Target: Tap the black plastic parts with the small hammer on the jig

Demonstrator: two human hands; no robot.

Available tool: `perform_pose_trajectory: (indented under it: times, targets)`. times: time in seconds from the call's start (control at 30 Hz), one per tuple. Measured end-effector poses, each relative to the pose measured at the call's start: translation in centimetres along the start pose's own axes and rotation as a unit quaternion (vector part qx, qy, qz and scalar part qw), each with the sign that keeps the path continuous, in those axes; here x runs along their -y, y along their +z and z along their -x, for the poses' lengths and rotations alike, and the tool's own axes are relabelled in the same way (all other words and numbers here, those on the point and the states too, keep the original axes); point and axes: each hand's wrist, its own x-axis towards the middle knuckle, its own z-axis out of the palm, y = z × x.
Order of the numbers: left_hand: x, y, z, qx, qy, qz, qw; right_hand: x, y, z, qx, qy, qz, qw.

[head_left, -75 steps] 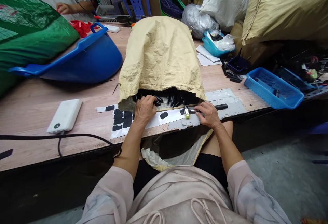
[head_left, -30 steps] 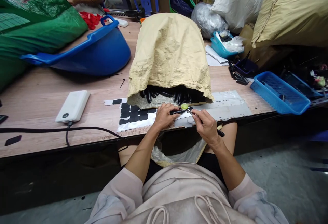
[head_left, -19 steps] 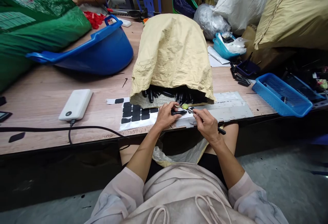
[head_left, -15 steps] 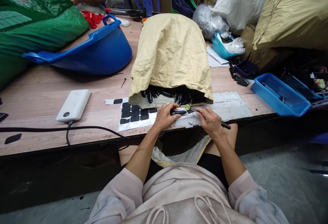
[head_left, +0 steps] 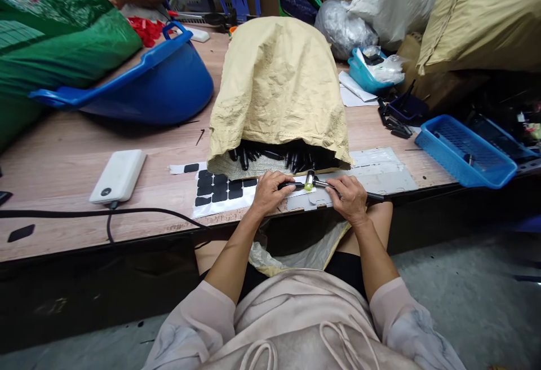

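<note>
Along your counter point(head_left: 51, 161), from the left: one green bag point(head_left: 84, 54), bulging, at the far left edge. One blue basin point(head_left: 147, 91), tilted, beside it. One white power bank point(head_left: 120, 172), nearer you, with a cable at its near end. One sheet of black stickers point(head_left: 222, 186), squarish, partly used. Your left hand point(head_left: 270, 192), fingers closed around one black tube point(head_left: 293, 185), which lies at the counter's front edge, just before the sack. One pale yellow sack point(head_left: 281, 82), mouth toward you, black tubes point(head_left: 298, 160) showing inside. One hammer point(head_left: 310, 178), yellow-green face downward at the tube's right end; whether they touch, you cannot tell. Your right hand point(head_left: 350, 194), gripping the hammer by its shaft, dark handle end projecting rightward. One turquoise bowl point(head_left: 367, 76), farther back, holding plastic wrap. One blue basket point(head_left: 469, 153), shallow, at the right.
</note>
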Motion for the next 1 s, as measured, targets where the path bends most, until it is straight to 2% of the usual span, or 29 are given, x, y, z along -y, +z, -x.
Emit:
perform_pose_trajectory:
  times: [0.13,0.3,0.33,0.4,0.5,0.63,0.7,0.73,0.8,0.9,0.93,1.0]
  targets:
    - [-0.2,-0.2,0.0,-0.004,0.010,-0.011,1.000,-0.1,0.2,0.0,0.002,0.014,-0.008,1.000]
    - [-1.7,-0.8,2.4,-0.075,0.080,0.025,0.994,0.1,0.2,0.1,0.003,0.013,0.003,1.000]
    - [-2.1,-0.7,3.4,-0.062,0.097,0.039,0.993,0.2,0.2,0.1,0.005,0.012,0.008,1.000]
    - [-2.9,0.2,5.5,0.012,0.127,0.063,0.990,0.3,0.2,0.1,0.008,0.013,0.016,1.000]
    - [-2.9,3.1,8.1,0.135,0.132,0.055,0.980,0.4,0.2,0.1,0.009,0.017,0.022,1.000]
    - [-0.9,8.3,9.2,0.230,-0.010,-0.003,0.973,0.4,0.4,0.2,0.008,0.019,0.024,0.999]
    - [-0.1,9.8,9.1,0.268,-0.062,-0.034,0.961,0.4,0.5,0.2,0.007,0.020,0.023,1.000]
    - [-0.1,10.1,9.1,0.281,-0.066,-0.048,0.956,0.4,0.5,0.2,0.009,0.021,0.021,1.000]
    - [-0.8,9.3,8.9,0.300,-0.027,-0.054,0.952,0.4,0.5,0.3,0.016,0.026,0.018,0.999]
    - [-2.9,5.9,8.0,0.310,0.096,0.024,0.945,0.5,0.5,0.4,0.022,0.031,0.013,0.999]
    - [-3.5,4.5,7.3,0.293,0.123,0.062,0.946,0.5,0.5,0.4,0.021,0.032,0.012,0.999]
    - [-3.9,1.6,5.1,0.183,0.116,0.098,0.971,0.5,0.6,0.3,0.017,0.032,0.013,0.999]
